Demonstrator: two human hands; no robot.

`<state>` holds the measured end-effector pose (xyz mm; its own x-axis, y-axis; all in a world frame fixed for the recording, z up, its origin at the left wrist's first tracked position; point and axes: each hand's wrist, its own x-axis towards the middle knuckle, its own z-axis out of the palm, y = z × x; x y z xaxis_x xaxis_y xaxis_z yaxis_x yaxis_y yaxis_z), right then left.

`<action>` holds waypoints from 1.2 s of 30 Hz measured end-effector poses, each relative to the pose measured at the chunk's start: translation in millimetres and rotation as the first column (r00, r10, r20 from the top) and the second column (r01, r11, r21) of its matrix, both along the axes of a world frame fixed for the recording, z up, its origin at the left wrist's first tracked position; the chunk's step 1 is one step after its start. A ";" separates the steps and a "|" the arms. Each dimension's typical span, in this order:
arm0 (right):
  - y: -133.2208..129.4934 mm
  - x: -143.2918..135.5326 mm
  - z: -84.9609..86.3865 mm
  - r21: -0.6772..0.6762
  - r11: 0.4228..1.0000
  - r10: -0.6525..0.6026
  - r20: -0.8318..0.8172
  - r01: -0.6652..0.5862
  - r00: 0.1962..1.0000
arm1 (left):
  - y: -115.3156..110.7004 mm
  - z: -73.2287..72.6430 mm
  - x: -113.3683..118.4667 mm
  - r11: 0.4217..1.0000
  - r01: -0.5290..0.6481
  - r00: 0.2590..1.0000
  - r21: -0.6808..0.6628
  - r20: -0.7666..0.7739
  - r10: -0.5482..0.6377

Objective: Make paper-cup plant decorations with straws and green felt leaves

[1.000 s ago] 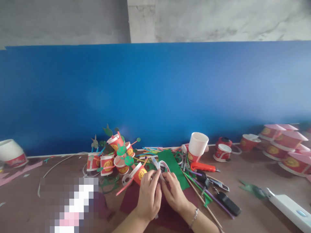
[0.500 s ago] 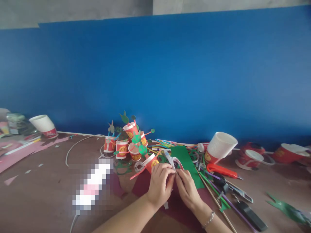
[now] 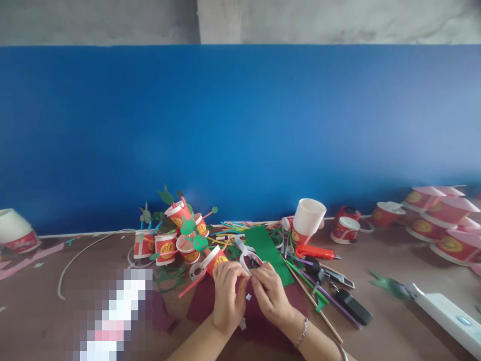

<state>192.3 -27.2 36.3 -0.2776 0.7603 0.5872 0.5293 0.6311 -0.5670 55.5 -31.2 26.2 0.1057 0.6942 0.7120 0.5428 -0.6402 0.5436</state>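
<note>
My left hand [image 3: 230, 296] and my right hand [image 3: 272, 293] meet over dark red paper [image 3: 201, 301], fingers closed and thumbs bent in. Whatever lies between the fingertips is too small or hidden to make out. Just beyond them is a white ring-shaped piece [image 3: 247, 258] with a pale strip at its upper left; I cannot tell whether the fingers grip it. A red-and-white paper cup [image 3: 215, 258] leans close behind my left hand, a red straw [image 3: 193, 285] by it. Green paper [image 3: 265, 250] lies behind my right hand.
Decorated cups [image 3: 165, 249] with green cutouts stand left of the hands, beside a pixelated patch. Stacked white cups [image 3: 310, 218], an orange utility knife [image 3: 315, 251], sticks, a black key fob [image 3: 351, 306] and green-handled scissors [image 3: 391, 286] lie right. A blue wall panel [image 3: 240, 130] rises behind.
The view has turned right, bringing pink-topped cups and a long white box into sight at the right. My hands remain together, fingers closed, by the white ring.
</note>
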 end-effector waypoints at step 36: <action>21.3 16.5 -6.9 0.116 0.949 -0.314 0.420 0.292 0.851 | 5.7 -6.2 0.8 1.000 -0.001 0.975 -0.013 0.223 0.004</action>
